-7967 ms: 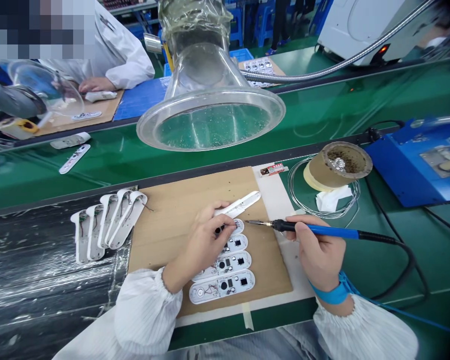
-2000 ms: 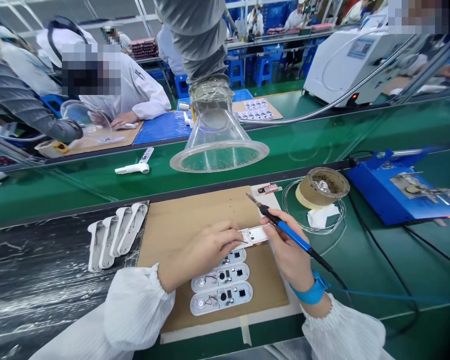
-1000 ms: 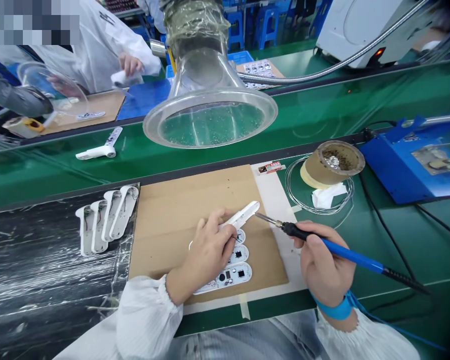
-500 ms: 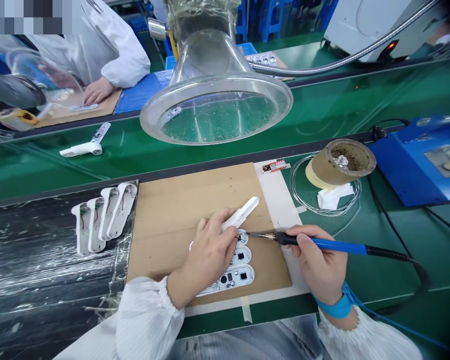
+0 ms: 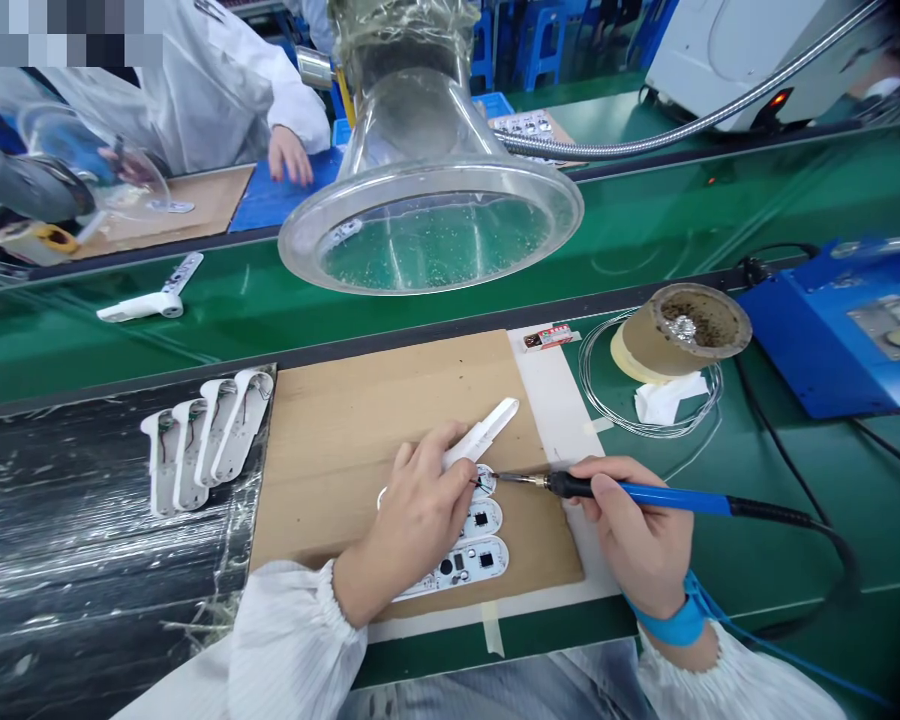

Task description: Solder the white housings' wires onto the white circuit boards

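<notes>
My left hand (image 5: 420,500) is closed over a white plastic casing (image 5: 487,428), whose far end sticks out past my fingers. Thin dark wires show by the thumb, over the rounded end of a white circuit board (image 5: 485,482). Two more circuit boards, a middle one (image 5: 486,518) and a front one (image 5: 487,558), lie just below, partly under the hand. In my right hand (image 5: 637,530) is a blue-handled soldering iron (image 5: 671,497), gripped like a pen. Its tip is at the edge of the top board, near the wires; whether they touch is too small to tell.
Several white casings with wires (image 5: 199,440) lie on the black wrapped surface at left. A fume hood (image 5: 431,230) hangs overhead. At right are coiled solder wire (image 5: 592,385), a round pot (image 5: 682,330) and a blue soldering station (image 5: 832,330). A co-worker's hand (image 5: 290,155) is across the bench.
Both my hands and the iron stay almost in place. Across the bench, the co-worker's hand has moved right, off a board and onto the blue mat. The casing on the green strip has shifted left.
</notes>
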`<action>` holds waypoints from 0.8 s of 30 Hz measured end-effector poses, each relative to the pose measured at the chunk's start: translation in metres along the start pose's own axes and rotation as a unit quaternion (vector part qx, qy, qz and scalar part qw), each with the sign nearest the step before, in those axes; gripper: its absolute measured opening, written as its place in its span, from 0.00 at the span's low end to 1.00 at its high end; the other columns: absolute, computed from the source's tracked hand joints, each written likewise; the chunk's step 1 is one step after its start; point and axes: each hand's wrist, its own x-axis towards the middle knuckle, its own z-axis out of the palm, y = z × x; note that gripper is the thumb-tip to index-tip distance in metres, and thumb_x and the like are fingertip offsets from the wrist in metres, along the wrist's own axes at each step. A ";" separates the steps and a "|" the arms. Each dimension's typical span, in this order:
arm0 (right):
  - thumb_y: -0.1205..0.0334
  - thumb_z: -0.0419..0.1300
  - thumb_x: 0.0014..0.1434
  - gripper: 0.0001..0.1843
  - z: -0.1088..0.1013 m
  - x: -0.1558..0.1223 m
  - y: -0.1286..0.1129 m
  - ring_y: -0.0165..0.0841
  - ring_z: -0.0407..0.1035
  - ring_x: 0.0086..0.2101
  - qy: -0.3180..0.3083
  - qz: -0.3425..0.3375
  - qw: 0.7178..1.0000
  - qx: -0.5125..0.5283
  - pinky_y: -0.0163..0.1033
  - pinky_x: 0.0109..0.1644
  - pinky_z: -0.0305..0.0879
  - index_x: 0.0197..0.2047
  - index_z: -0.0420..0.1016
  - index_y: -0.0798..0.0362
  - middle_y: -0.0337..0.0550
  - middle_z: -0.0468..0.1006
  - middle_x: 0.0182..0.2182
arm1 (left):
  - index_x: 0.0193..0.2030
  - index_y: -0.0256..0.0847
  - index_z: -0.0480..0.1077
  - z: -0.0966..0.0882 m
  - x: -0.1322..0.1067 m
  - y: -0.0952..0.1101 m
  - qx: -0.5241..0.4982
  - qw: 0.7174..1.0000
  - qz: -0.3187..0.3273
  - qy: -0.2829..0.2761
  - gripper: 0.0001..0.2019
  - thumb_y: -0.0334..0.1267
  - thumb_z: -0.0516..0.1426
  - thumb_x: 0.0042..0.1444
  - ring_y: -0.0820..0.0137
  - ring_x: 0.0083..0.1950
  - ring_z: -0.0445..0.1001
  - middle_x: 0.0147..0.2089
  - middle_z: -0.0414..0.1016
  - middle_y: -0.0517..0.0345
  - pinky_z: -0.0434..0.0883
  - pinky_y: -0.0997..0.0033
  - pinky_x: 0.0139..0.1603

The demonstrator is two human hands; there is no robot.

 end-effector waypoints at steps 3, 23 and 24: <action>0.61 0.66 0.69 0.08 0.001 0.001 0.000 0.29 0.71 0.22 0.000 -0.006 1.000 -0.001 0.36 0.29 0.77 0.38 0.87 0.49 0.40 0.82 0.28 | 0.43 0.41 0.70 0.000 0.001 0.001 0.006 1.000 0.003 0.001 0.09 0.26 0.52 0.74 0.55 0.57 0.76 0.67 0.72 0.39 0.68 0.57 0.48; 0.60 0.66 0.69 0.09 0.003 0.001 -0.001 0.32 0.75 0.25 0.016 -0.008 1.000 -0.002 0.37 0.29 0.78 0.38 0.88 0.49 0.43 0.84 0.31 | 0.42 0.41 0.71 -0.001 0.001 0.001 0.011 1.000 -0.001 -0.013 0.10 0.27 0.52 0.74 0.54 0.57 0.76 0.67 0.73 0.39 0.69 0.55 0.48; 0.60 0.66 0.69 0.09 0.003 0.001 -0.002 0.32 0.76 0.26 0.018 -0.008 1.000 0.001 0.36 0.29 0.77 0.38 0.88 0.49 0.43 0.84 0.31 | 0.42 0.41 0.71 -0.001 0.001 0.001 0.011 1.000 -0.002 -0.014 0.10 0.27 0.53 0.74 0.55 0.56 0.76 0.67 0.73 0.39 0.69 0.55 0.48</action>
